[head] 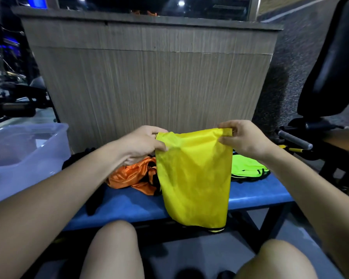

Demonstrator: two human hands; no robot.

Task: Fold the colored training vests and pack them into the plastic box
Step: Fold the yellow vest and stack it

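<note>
Hands at the top edge of the yellow vest (193, 174): we pinch its left corner with our left hand (144, 142) and its right corner with our right hand (243, 137), fingers and thumb curled onto the fabric on both sides. Vest hangs in the air in front of the blue bench (129, 206), folded to a tall panel; its lower hem, with dark trim, drops below the bench's front edge, between our knees. On the bench, behind the yellow vest and toward its left, lies a crumpled orange vest (133, 176). To the yellow vest's right on the bench sits a neon green vest (248, 168), flat, with dark edging. Black fabric (95, 202) lies on the bench left of the orange vest; we cannot tell what garment it is. Clear plastic box (26, 150) stands at the bench's left end, open on top. Behind the bench rises a wood-grain panel (149, 77).
</note>
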